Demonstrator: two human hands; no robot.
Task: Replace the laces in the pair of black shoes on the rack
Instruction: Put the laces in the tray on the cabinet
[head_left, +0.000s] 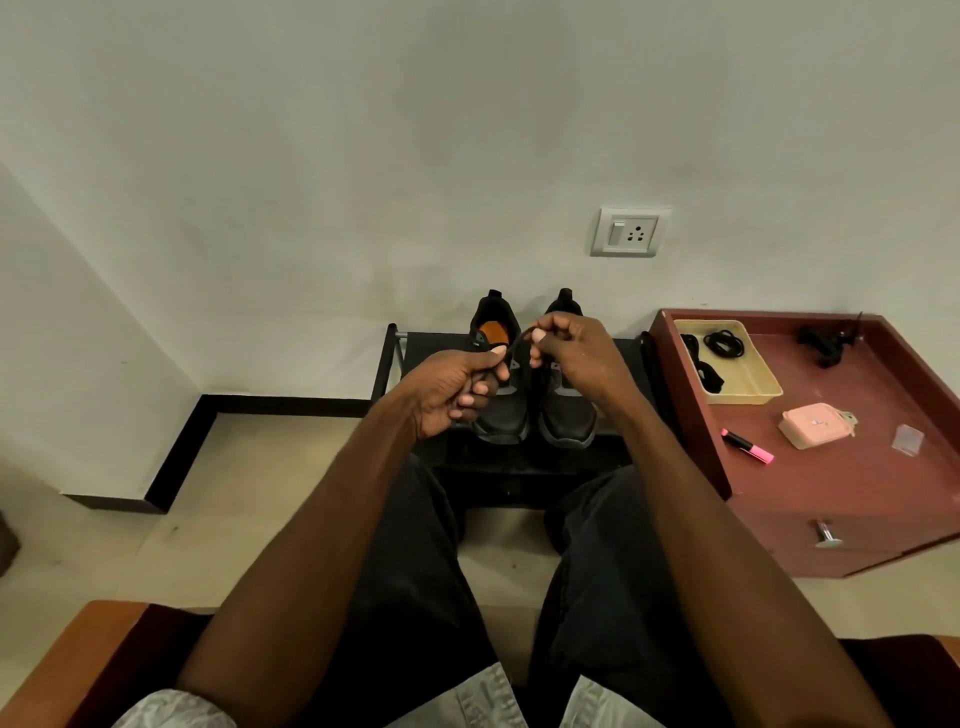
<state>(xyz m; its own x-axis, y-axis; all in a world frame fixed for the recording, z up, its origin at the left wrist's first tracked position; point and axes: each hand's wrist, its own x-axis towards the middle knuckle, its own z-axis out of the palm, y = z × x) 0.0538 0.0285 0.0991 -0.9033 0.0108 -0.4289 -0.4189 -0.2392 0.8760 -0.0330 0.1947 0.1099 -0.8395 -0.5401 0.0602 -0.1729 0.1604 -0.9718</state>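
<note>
The pair of black shoes (530, 384) stands toes toward the person on the low black rack (519, 457) against the wall. Above the shoes, the left hand (457, 389) and right hand (571, 353) are each closed in a pinch on a black lace (519, 340) stretched between them. Right of the rack, a reddish counter (857, 467) carries a cream tray (748, 387) holding coiled black laces (723, 343); nearer the person than the tray lie a pink marker (747, 446) and a pink case (815, 425)
</note>
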